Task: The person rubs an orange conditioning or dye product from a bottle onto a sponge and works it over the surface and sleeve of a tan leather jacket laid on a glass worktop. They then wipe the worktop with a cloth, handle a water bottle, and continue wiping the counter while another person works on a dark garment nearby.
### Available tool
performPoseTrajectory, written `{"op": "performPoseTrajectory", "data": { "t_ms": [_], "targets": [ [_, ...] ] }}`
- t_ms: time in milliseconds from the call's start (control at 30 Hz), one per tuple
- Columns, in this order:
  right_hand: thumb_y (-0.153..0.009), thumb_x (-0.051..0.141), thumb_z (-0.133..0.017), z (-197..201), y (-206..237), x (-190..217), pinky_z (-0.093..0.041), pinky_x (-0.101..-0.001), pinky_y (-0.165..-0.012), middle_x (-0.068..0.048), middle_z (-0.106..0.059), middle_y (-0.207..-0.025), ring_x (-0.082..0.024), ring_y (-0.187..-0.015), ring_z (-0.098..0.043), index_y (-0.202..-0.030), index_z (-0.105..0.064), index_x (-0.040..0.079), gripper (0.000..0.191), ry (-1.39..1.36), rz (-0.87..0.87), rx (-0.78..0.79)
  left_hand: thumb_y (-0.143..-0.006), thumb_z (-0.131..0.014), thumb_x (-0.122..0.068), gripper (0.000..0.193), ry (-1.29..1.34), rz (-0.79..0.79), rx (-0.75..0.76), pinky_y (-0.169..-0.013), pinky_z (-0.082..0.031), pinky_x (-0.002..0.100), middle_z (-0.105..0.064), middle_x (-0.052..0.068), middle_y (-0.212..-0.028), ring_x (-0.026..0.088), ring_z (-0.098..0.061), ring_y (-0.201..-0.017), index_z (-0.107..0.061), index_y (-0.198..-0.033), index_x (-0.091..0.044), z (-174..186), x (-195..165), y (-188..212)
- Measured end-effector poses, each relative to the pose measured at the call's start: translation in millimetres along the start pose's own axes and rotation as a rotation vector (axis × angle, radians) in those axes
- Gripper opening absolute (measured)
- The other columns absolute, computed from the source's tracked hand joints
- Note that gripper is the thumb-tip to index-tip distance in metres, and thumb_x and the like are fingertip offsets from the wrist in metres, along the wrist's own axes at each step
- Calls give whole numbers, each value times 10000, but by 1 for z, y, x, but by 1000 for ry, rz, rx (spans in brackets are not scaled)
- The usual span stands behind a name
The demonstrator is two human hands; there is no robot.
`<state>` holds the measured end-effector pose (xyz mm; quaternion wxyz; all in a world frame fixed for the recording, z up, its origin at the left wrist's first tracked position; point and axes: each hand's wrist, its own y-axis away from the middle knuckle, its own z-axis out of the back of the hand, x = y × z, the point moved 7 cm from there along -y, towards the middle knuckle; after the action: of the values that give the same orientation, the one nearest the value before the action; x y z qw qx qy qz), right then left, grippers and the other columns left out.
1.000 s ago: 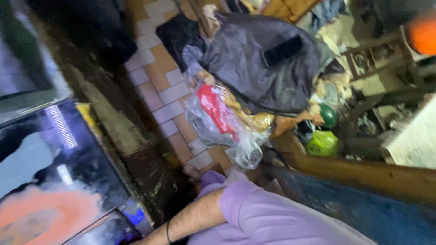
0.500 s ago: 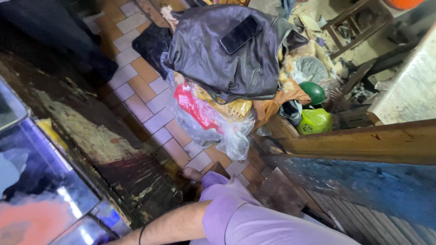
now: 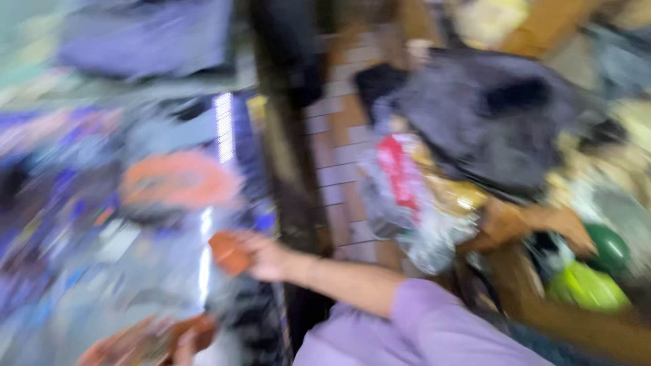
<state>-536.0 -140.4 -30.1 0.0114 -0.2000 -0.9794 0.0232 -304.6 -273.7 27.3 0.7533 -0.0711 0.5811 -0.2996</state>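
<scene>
The view is heavily blurred by motion. My right hand [image 3: 266, 256], on an arm in a purple sleeve, reaches left over a glass counter top [image 3: 135, 271] and grips a small reddish-brown object [image 3: 228, 251]. What looks like my left hand [image 3: 184, 341] shows at the bottom edge against a brown-orange thing [image 3: 129, 346]; the blur hides its grip. An orange oval shape [image 3: 178, 181] lies under the glass, above the right hand.
A dark counter edge [image 3: 288, 169] runs top to bottom. Beyond it is a tiled floor [image 3: 336, 169] with a dark grey bag [image 3: 495, 122], a clear plastic bag with red packaging [image 3: 400, 183], and green round items [image 3: 586, 285] beside wooden boards.
The view has swung left onto the counter. My right arm has risen from low beside the counter to above the glass, and the hand now shows with a reddish-brown object in it.
</scene>
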Motion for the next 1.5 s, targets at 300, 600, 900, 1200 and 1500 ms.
{"op": "performPoseTrajectory", "data": {
  "t_ms": [300, 600, 900, 1200, 1500],
  "targets": [
    [-1000, 343, -639, -30, 76, -14, -565, -466, -908, -117, -515, -1506, -263, -1133, -646, -1523, -404, 145, 607, 277, -135, -13, -753, -852, -114, 900, 100, 203, 183, -931, -542, 387, -575, 164, -1297, 278, -635, -1147, -341, -1489, -33, -15, -82, 90],
    [-986, 199, -679, -25, 92, -8, -477, -492, -1124, -83, -548, -1446, -259, -1322, -567, -1463, -454, 111, 535, 600, 83, -104, -616, -809, -97, 876, -198, 14, 214, -879, -470, 470, -609, 136, -1188, 354, -619, -1074, -487, -1430, -115, -4, -116, 92],
    [-1009, -28, -587, -19, 87, -8, -475, -533, -1119, -131, -595, -1406, -318, -1306, -589, -1389, -535, 57, 393, 806, 206, -44, -634, -827, -130, 830, -333, 1, 165, -866, -462, 474, -602, 121, -1150, 346, -601, -1029, -542, -1413, -176, 13, -121, 81],
    [-1011, -98, -567, -6, 87, -14, -464, -467, -1150, -164, -599, -1423, -290, -1316, -592, -1402, -562, -10, 400, 1006, 168, -12, -639, -824, -122, 847, -298, -63, 92, -870, -455, 481, -594, 123, -1155, 344, -601, -1035, -517, -1428, -165, 19, -123, 80],
    [-1011, -51, -555, -36, 80, -9, -486, -466, -1111, -139, -602, -1407, -272, -1297, -600, -1389, -555, 17, 385, 956, 248, -2, -611, -841, -131, 888, -296, 12, 86, -869, -458, 487, -594, 116, -1144, 338, -600, -1034, -510, -1435, -167, 20, -116, 78]
  ]
}}
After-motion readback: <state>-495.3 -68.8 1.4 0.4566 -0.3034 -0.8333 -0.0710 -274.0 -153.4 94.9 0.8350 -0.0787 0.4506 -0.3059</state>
